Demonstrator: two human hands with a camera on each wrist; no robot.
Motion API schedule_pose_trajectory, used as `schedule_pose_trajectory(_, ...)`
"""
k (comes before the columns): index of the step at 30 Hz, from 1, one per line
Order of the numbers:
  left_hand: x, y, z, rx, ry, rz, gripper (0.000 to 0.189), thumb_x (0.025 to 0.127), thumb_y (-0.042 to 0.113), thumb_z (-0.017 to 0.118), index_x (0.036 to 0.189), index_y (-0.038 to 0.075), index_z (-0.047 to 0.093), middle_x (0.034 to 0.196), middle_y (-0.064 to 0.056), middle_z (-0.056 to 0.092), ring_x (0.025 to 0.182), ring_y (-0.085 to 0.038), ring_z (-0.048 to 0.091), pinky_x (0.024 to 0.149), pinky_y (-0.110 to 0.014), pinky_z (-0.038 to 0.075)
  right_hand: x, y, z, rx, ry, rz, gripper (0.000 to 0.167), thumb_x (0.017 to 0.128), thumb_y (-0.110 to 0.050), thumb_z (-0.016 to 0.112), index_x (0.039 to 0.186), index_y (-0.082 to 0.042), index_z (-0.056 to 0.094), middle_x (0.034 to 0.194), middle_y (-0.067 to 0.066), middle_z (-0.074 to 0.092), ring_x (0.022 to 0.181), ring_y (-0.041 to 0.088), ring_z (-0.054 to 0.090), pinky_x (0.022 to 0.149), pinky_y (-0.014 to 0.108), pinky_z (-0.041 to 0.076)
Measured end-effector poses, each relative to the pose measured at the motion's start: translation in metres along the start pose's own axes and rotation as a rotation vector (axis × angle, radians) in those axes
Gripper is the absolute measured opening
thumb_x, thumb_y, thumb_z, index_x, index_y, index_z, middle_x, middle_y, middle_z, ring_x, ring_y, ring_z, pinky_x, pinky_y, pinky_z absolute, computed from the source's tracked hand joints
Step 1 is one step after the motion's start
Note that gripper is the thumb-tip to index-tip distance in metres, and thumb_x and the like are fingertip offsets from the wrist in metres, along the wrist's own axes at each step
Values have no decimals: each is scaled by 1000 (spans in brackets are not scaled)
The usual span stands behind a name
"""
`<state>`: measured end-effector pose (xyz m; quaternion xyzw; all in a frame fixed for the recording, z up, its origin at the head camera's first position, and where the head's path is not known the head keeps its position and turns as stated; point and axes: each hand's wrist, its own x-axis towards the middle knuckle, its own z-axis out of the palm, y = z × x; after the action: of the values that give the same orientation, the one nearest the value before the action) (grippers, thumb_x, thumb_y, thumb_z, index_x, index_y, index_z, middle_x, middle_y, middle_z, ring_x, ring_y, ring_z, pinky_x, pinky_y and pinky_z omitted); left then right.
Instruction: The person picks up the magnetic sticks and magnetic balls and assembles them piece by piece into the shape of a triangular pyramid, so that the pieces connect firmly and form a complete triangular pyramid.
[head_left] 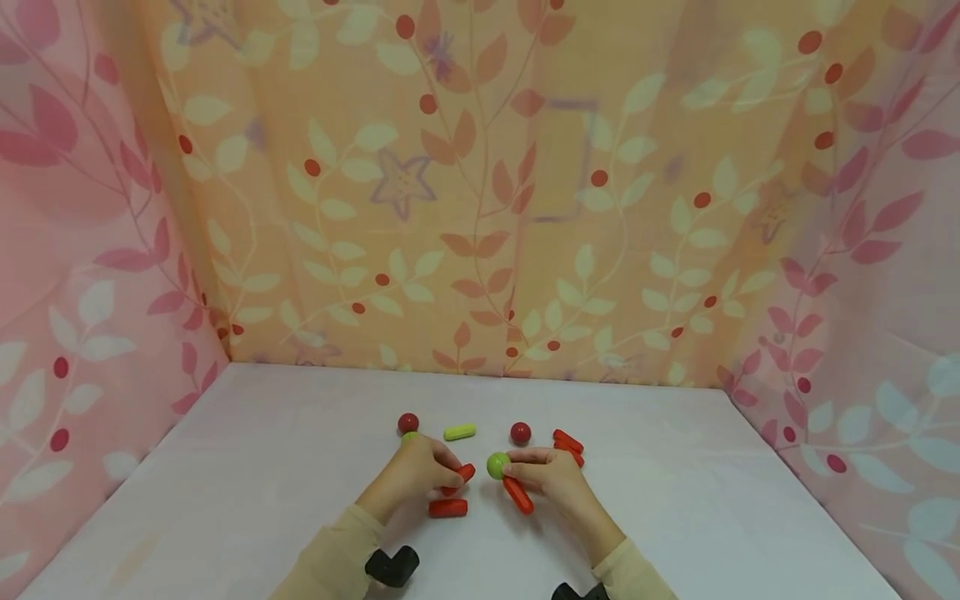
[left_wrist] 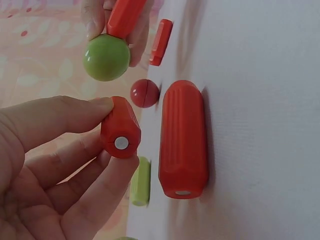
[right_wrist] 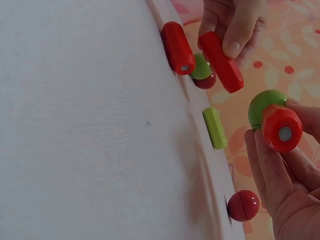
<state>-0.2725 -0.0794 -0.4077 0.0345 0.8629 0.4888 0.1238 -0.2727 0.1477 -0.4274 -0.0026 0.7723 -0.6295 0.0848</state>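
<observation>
My left hand [head_left: 416,468] pinches a red magnetic rod [left_wrist: 120,125] between thumb and fingers, its silver magnet end facing the left wrist camera. In my right hand [head_left: 553,477] is a green ball [head_left: 497,466], pinched between thumb and fingers. A second red magnetic rod [head_left: 518,496] is joined to that ball and slants down toward me in the head view. Between the two held rods there is a gap. Another red rod [head_left: 448,508] lies on the white table just below my left hand.
Beyond my hands lie a light green rod [head_left: 460,432] and two red balls, one at left [head_left: 408,423] and one at right [head_left: 521,433]. My left hand partly hides another green ball [head_left: 409,436]. Red rods [head_left: 568,440] lie behind my right hand. Patterned curtains surround the table.
</observation>
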Motion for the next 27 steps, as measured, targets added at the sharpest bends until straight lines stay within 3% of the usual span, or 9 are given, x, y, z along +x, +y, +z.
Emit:
schedule_pose_trajectory(6,0,3,2,34,-11,52,12,79,14,82,89,9,77,82,-1,71,77,-14,61,71,-26,56,0,0,0,-8,22,-13,37,85,-22,78,115,0,73,104,11,76,88,15,74,82,28,60)
schedule_pose_trajectory(21,-5,10,5,14,-31,45,12,81,16,82,91,11,78,82,0,72,78,-15,61,74,-27,57,-1,-3,0,19,20,-15,34,86,-20,78,113,1,73,101,9,76,87,15,74,82,28,60)
schedule_pose_trajectory(27,-7,10,6,12,-40,92,13,81,16,81,93,10,78,83,0,73,77,-13,62,72,-27,56,-1,-3,0,6,12,-25,35,86,-20,77,113,2,73,104,9,76,87,13,73,83,28,60)
